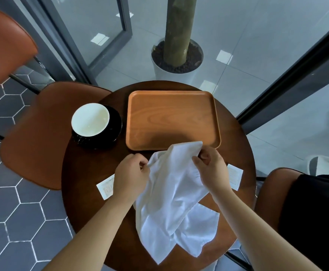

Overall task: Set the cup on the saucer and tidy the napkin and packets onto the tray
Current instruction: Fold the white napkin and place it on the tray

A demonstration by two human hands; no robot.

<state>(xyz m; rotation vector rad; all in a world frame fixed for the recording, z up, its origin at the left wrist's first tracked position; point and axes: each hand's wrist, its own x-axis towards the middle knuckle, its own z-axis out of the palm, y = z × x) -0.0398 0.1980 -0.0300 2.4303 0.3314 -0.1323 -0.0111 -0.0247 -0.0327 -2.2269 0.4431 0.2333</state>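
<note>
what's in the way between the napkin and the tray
Nothing visible. The left hand and right hand pinch the napkin just short of the tray, whose floor shows bare; the napkin's top corner overlaps its near rim. The cup on its saucer sits left of the tray, off that path.

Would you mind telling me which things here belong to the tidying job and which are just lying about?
Job: cup, saucer, tray, napkin pinched by left hand and right hand, left packet, right packet.
Lying about: chair, plant pot.
</note>
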